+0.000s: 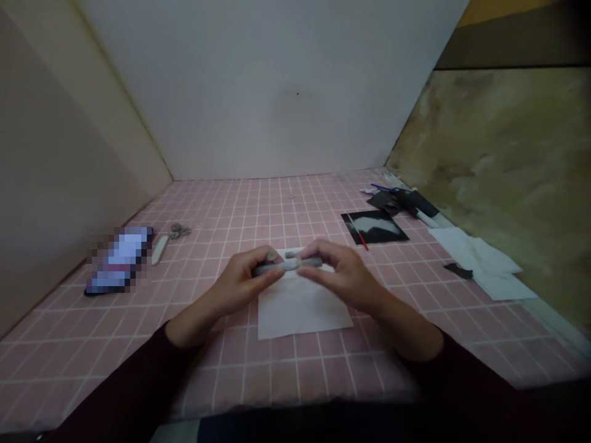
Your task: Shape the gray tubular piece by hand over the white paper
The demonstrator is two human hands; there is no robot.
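My left hand (247, 275) and my right hand (339, 271) are closed on a slim grey rod (290, 265) held level between them. Thumbs press from the near side and fingers wrap behind, hiding part of the rod; its middle looks lighter than its ends. What the rod is, I cannot make out. Below the hands lies a sheet of white paper (302, 314). A short grey piece (290, 253) shows just behind the rod, near the far edge of the paper.
On the left are a phone (120, 258), a pale flat stick (159, 250) and a grey coiled thing (179, 231). A black sheet with white dust (378, 227), a red-tipped stick (362, 240), dark scraps (415, 202) and white papers (484, 258) lie right, by the wall.
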